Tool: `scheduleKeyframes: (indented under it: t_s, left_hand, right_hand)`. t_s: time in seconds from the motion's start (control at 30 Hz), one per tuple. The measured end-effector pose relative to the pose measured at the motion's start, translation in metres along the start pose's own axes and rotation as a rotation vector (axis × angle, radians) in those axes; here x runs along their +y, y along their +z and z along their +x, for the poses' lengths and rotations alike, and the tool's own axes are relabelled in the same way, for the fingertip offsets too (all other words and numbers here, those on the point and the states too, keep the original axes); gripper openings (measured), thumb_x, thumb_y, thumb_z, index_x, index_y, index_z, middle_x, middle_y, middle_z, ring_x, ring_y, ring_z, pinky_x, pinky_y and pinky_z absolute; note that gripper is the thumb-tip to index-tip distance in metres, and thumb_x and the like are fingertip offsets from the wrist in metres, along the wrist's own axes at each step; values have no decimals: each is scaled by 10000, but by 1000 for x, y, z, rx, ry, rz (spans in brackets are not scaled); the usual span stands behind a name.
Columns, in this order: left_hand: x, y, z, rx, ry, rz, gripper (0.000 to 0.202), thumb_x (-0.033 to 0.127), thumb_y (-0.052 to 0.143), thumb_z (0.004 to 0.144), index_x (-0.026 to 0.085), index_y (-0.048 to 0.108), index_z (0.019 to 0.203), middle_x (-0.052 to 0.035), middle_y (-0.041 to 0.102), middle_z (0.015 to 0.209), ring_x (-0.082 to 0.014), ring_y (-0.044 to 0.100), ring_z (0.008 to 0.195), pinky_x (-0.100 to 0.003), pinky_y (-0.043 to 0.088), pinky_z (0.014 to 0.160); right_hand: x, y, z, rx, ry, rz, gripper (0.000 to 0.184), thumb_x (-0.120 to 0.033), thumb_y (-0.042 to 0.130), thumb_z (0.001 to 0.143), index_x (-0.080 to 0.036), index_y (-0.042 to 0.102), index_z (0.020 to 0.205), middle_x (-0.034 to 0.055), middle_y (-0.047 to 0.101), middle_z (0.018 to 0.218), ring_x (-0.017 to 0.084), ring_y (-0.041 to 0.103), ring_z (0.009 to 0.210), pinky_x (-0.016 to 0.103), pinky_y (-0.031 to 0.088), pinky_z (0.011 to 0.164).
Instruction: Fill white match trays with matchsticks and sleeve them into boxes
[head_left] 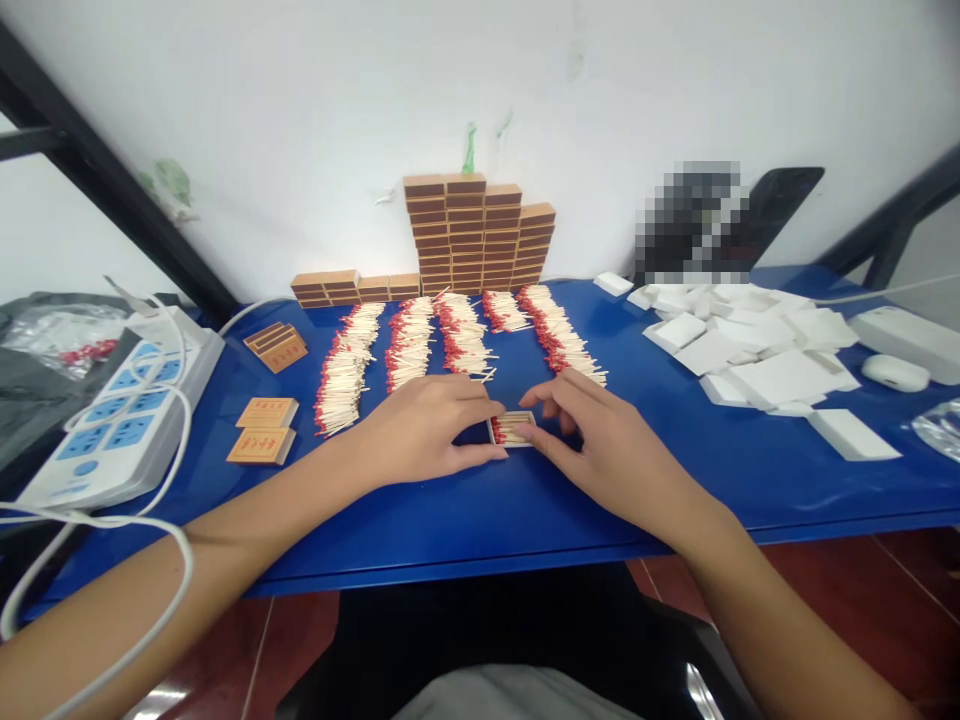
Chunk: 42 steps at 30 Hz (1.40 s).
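A small white matchbox tray (513, 428) filled with red-tipped matches lies on the blue table (465, 510) between my hands. My left hand (424, 428) pinches its left end with thumb and fingers. My right hand (600, 440) grips its right end, fingertips pressing on the matches. Behind the hands, several rows of loose matches (450, 340) lie spread on the table.
Stacked brown matchboxes (480, 235) stand against the wall. Brown matchbox sleeves (262, 430) lie at left, next to a white power strip (124, 415) with cables. A pile of white empty trays (757, 350) and a white mouse (894, 372) sit at right.
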<state>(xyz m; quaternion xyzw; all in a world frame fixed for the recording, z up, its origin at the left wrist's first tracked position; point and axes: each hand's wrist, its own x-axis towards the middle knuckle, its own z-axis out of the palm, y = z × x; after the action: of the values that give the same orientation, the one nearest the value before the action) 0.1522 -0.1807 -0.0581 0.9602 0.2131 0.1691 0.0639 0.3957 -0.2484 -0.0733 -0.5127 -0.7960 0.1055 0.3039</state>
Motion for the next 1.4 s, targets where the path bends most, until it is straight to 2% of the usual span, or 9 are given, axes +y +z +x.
scheduleKeyframes:
  t_s: [0.47, 0.67, 0.77, 0.9, 1.03, 1.1, 1.23, 1.33, 1.4]
  left_hand:
    - [1, 0, -1, 11, -17, -43, 387, 490, 693, 1012, 176, 770, 1225, -72, 781, 1094, -244, 742, 1007, -367, 564, 892]
    - [4, 2, 1, 26, -57, -89, 361, 471, 745, 977, 171, 778, 1176, -77, 763, 1046, -251, 699, 1015, -374, 554, 896]
    - [4, 2, 0, 15, -92, -86, 339, 486, 760, 962, 168, 789, 1075, -74, 742, 1006, -253, 679, 1001, -375, 548, 868]
    - [0, 1, -2, 35, -115, -76, 301, 456, 781, 942, 172, 768, 1043, -63, 734, 974, -247, 675, 965, -373, 543, 842]
    - [-3, 1, -4, 89, -110, -71, 296, 445, 771, 950, 174, 768, 1072, -63, 748, 936, -245, 686, 933, -373, 550, 821]
    - [-5, 1, -4, 110, -115, -71, 295, 446, 765, 956, 174, 778, 1071, -68, 756, 925, -242, 693, 912, -373, 557, 815]
    - [-6, 2, -4, 119, -110, -58, 313, 461, 758, 961, 164, 785, 1054, -72, 761, 911, -241, 698, 889, -383, 568, 810]
    - [-8, 1, -4, 135, -95, -33, 305, 451, 754, 966, 163, 784, 1063, -73, 765, 920, -243, 700, 895, -384, 567, 803]
    - [-10, -1, -5, 169, -98, -5, 297, 439, 753, 967, 165, 784, 1078, -71, 767, 922, -244, 700, 896, -380, 560, 788]
  right_hand:
    - [5, 0, 2, -39, 66, -4, 153, -319, 667, 1021, -236, 665, 1151, 44, 666, 1008, 201, 642, 811, 355, 503, 746]
    - [14, -21, 12, 33, 58, 8, 160, -383, 633, 1033, -246, 699, 1081, 39, 671, 959, 177, 595, 731, 340, 486, 698]
    - [30, -40, 36, 40, 39, -37, 206, -404, 626, 1010, -242, 719, 922, 29, 681, 843, 175, 562, 668, 336, 448, 654]
    - [60, -62, 92, 40, 193, 29, 285, -468, 688, 935, -218, 732, 803, 13, 642, 659, 184, 542, 630, 330, 397, 609]
    - [83, -66, 153, 316, 381, 111, 344, -471, 731, 893, -198, 696, 686, 22, 628, 629, 181, 524, 625, 347, 378, 634]
    - [87, -63, 177, 438, 395, 109, 361, -484, 677, 932, -201, 681, 709, 27, 615, 639, 185, 513, 625, 357, 363, 635]
    - [77, -49, 194, 557, 362, 104, 314, -434, 630, 958, -209, 640, 739, 43, 636, 704, 195, 543, 677, 360, 370, 663]
    - [59, -36, 179, 478, 310, 138, 365, -481, 624, 967, -210, 643, 724, 36, 624, 671, 192, 541, 655, 351, 383, 641]
    - [45, -30, 157, 290, 226, 206, 403, -553, 661, 944, -203, 691, 747, 36, 658, 685, 187, 567, 651, 333, 425, 627]
